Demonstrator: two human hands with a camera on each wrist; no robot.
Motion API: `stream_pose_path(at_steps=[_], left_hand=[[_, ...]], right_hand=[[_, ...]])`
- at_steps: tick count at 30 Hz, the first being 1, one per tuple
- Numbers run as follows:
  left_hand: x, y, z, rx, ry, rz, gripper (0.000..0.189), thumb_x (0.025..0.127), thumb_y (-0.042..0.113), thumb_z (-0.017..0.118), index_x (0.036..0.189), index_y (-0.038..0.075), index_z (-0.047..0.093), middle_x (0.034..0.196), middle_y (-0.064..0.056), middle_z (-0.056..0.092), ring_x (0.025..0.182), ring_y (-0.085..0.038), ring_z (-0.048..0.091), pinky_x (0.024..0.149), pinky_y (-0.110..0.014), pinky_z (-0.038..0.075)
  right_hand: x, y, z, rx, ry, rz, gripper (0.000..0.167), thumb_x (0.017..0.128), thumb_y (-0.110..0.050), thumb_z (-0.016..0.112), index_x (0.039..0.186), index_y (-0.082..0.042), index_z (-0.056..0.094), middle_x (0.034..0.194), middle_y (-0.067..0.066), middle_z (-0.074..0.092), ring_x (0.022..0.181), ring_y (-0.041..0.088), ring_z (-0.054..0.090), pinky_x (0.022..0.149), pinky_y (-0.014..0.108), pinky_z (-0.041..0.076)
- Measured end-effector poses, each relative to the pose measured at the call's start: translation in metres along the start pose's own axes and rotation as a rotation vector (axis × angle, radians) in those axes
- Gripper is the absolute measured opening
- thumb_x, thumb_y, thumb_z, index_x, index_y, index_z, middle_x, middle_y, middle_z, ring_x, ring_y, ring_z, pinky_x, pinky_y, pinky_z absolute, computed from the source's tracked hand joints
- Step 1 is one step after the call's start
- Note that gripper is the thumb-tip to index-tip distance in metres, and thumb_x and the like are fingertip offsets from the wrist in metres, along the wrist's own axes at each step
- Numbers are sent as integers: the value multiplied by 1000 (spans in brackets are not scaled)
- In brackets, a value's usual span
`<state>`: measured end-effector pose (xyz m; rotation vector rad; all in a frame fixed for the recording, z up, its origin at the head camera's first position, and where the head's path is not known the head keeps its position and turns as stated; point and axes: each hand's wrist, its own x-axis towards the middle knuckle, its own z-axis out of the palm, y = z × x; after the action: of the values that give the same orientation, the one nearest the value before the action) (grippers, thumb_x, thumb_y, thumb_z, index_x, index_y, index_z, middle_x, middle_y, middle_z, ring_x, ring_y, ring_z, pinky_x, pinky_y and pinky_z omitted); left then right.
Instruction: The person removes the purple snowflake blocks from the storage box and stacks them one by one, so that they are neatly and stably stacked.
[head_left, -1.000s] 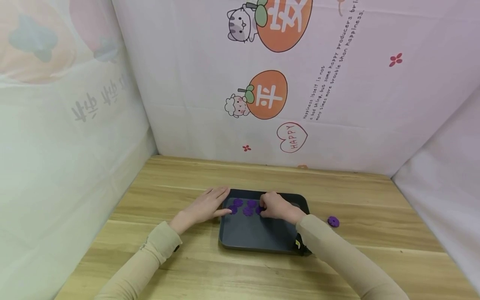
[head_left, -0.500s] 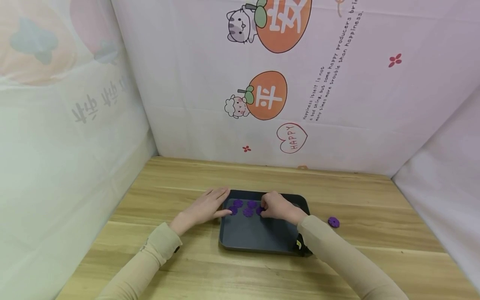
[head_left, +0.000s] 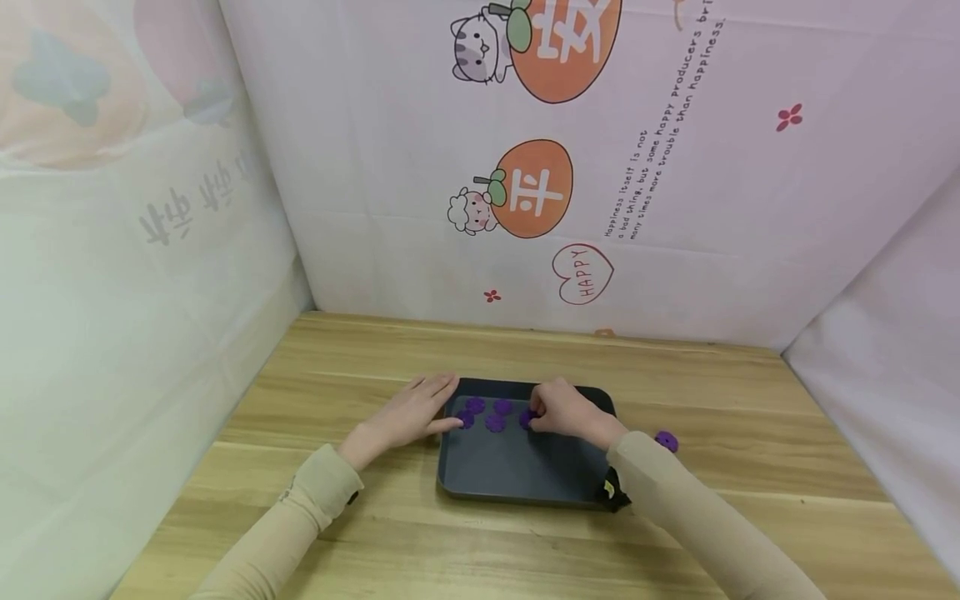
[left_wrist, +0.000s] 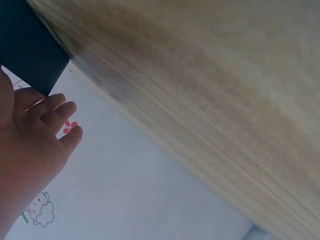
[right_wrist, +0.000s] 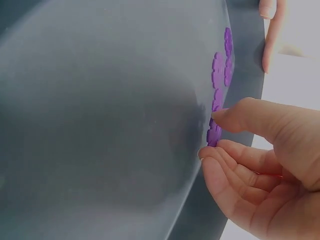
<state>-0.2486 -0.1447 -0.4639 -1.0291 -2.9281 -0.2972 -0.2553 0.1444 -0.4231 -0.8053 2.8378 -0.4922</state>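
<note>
Inside a dark grey rectangular tray (head_left: pixel 517 479), several purple scalloped discs (head_left: pixel 495 423) lie flat near the far left side. My right hand (head_left: pixel 572 413) reaches over the tray and pinches another purple disc (right_wrist: pixel 214 135) between thumb and fingertips, close to the tray floor. In the right wrist view that disc stands in line with the others. My left hand (head_left: pixel 408 412) lies along the tray's left rim with straight fingers, its thumb reaching over the edge beside the nearest disc. The left wrist view catches the relaxed fingers (left_wrist: pixel 57 112) by the tray's corner (left_wrist: pixel 45 65).
One more purple disc (head_left: pixel 666 441) lies on the wooden table (head_left: pixel 420 550), right of the tray and close to my right sleeve (head_left: pixel 697 508). A black item with a yellow mark (head_left: pixel 613 492) shows at the tray's near right corner. A printed cloth (head_left: pixel 420 167) hangs behind.
My right hand has slid slightly to the right with the pinched disc, widening its gap from the other discs. My left hand has stayed put on the rim.
</note>
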Motion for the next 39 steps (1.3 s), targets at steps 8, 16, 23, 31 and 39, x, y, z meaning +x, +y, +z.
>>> stream_pose_path(at_steps=[8, 16, 23, 31, 39], left_hand=[[1, -1, 1, -8, -3, -5, 78, 100, 54, 49, 155, 2, 30, 161, -16, 34, 149, -30, 35, 124, -53, 24], [1, 0, 0, -4, -15, -13, 79, 99, 55, 48, 156, 3, 29, 161, -16, 32, 150, -29, 32, 125, -53, 24], [1, 1, 0, 10, -23, -10, 79, 100, 55, 48, 156, 3, 29, 162, -16, 31, 151, -29, 32, 125, -51, 25], [3, 0, -1, 23, -29, -8, 80, 100, 56, 47, 156, 3, 28, 162, -16, 30, 151, -29, 31, 125, -51, 25], [1, 2, -3, 28, -16, 3, 79, 100, 54, 48, 155, 1, 30, 161, -18, 32, 150, -31, 33, 124, -51, 26]], right_hand=[[-9, 12, -9, -17, 26, -2, 19, 81, -8, 78, 94, 5, 71, 87, 14, 72, 75, 17, 66, 68, 32, 60], [-18, 30, -17, -24, 53, 11, 19, 81, -8, 78, 91, 6, 69, 84, 14, 71, 75, 18, 65, 68, 33, 59], [-27, 43, -25, -30, 95, 13, 19, 79, -8, 79, 88, 5, 70, 81, 13, 71, 73, 19, 66, 66, 34, 59], [-42, 55, -38, -20, 145, -11, 18, 76, -5, 79, 83, 7, 68, 77, 15, 71, 70, 21, 66, 64, 35, 59], [-55, 66, -46, -8, 139, 49, 19, 78, -6, 78, 87, 8, 69, 81, 16, 71, 73, 22, 67, 66, 36, 59]])
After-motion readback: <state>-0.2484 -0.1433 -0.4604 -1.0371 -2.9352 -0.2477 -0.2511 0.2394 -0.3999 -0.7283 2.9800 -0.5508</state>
